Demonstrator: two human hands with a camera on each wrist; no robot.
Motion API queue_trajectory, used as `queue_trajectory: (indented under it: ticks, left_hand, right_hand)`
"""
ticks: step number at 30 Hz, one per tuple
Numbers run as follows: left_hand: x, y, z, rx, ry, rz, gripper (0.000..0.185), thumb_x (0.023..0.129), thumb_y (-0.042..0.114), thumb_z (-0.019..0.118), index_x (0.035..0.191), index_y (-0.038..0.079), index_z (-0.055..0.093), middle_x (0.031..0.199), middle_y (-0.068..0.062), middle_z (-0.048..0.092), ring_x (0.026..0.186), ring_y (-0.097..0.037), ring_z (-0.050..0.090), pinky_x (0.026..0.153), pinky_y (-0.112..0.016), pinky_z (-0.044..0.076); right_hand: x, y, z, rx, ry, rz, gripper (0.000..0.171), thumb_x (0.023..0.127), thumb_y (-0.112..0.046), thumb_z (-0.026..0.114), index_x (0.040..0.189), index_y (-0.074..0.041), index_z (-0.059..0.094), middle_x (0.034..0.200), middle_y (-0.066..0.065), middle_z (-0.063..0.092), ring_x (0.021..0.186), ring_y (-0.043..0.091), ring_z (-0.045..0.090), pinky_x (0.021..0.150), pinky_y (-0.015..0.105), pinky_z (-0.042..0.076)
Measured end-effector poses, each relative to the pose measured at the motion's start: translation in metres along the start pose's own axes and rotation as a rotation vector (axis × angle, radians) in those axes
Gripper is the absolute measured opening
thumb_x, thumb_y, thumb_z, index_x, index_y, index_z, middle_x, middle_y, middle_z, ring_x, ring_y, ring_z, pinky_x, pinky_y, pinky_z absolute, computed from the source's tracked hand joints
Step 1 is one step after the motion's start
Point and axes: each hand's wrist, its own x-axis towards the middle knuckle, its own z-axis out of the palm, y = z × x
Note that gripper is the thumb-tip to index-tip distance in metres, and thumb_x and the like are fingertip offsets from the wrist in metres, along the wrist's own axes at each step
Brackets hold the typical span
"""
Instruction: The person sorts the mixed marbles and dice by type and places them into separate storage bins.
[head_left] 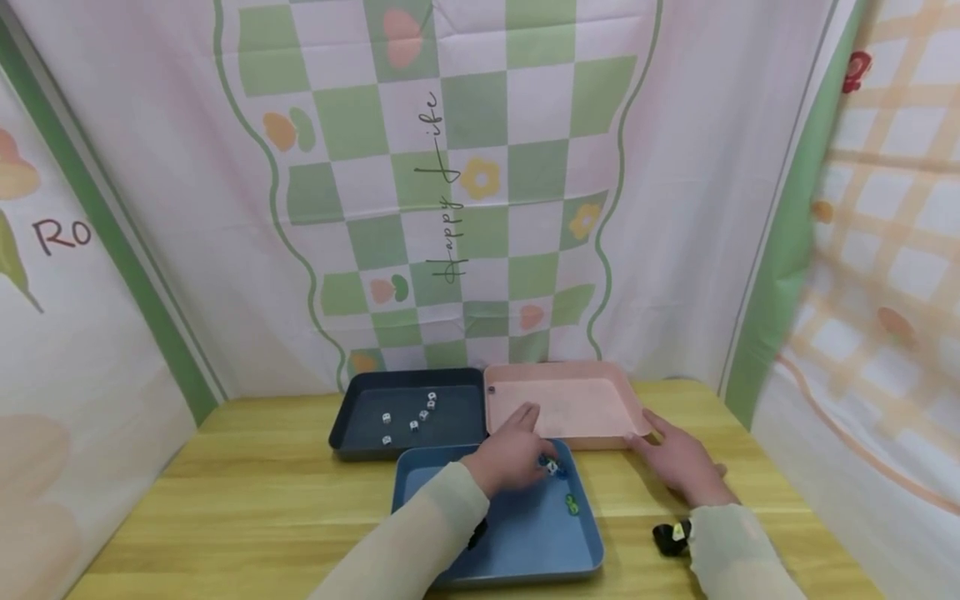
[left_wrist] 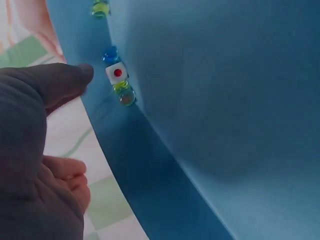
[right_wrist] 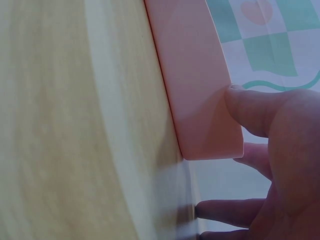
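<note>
My left hand (head_left: 513, 454) hovers over the far side of the blue tray (head_left: 517, 542), its fingers stretched toward the pink tray (head_left: 573, 367). Nothing shows in its grasp. In the left wrist view, the thumb stands just apart from a white die (left_wrist: 117, 73) with a red dot. A blue bead (left_wrist: 110, 55) and small yellow-green and clear beads touch that die along the tray wall. Green beads (head_left: 572, 504) lie nearer the tray's right side. With thumb and index finger, my right hand (head_left: 681, 461) holds the pink tray's near right corner; its other fingers are lower down.
A dark navy tray (head_left: 348, 417) holds several white dice (head_left: 423, 415) and stands left of the pink one. One small dark piece (head_left: 491, 390) lies at the pink tray's left side. Wooden tabletop (head_left: 225, 500) surrounds the trays, and a patterned curtain (head_left: 480, 192) hangs behind.
</note>
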Motion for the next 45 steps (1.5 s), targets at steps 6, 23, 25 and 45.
queue_trajectory:
  ticks: [6,23,25,45]
  left_hand:
    - [0.001,0.005,0.007,0.078,-0.060,-0.043,0.032,0.096,0.033,0.067,0.127,0.040,0.069,0.158,-0.018,0.030,0.149,-0.030,0.015,0.119,-0.037,0.010]
    - [0.000,0.001,0.013,0.005,-0.035,-0.041,0.012,0.093,0.023,0.069,0.100,0.028,0.076,0.148,-0.010,0.049,0.147,-0.028,0.023,0.119,-0.034,0.012]
    - [-0.001,0.001,0.012,0.019,-0.019,-0.037,0.010,0.093,0.027,0.069,0.100,0.027,0.076,0.145,-0.008,0.052,0.147,-0.027,0.025,0.118,-0.033,0.013]
    - [-0.004,-0.005,0.017,-0.033,-0.022,-0.045,0.018,0.092,0.040,0.070,0.078,0.028,0.072,0.124,0.001,0.066,0.146,-0.024,0.027,0.118,-0.032,0.013]
  right_hand:
    - [0.001,0.000,0.000,-0.007,0.000,0.008,0.094,0.092,-0.077,0.039,0.160,-0.014,0.020,0.154,0.032,0.024,0.132,0.065,0.020,0.080,0.091,-0.002]
    - [-0.002,-0.001,-0.002,0.000,0.003,0.005,0.094,0.092,-0.076,0.040,0.160,-0.015,0.021,0.153,0.033,0.024,0.132,0.065,0.020,0.080,0.091,-0.002]
    - [-0.002,-0.002,-0.002,0.000,0.001,0.005,0.093,0.092,-0.076,0.040,0.160,-0.015,0.020,0.154,0.032,0.024,0.132,0.064,0.020,0.081,0.091,-0.002]
    - [-0.002,-0.003,-0.002,0.000,0.004,-0.001,0.094,0.092,-0.076,0.040,0.160,-0.015,0.020,0.154,0.032,0.024,0.132,0.064,0.020,0.080,0.091,-0.001]
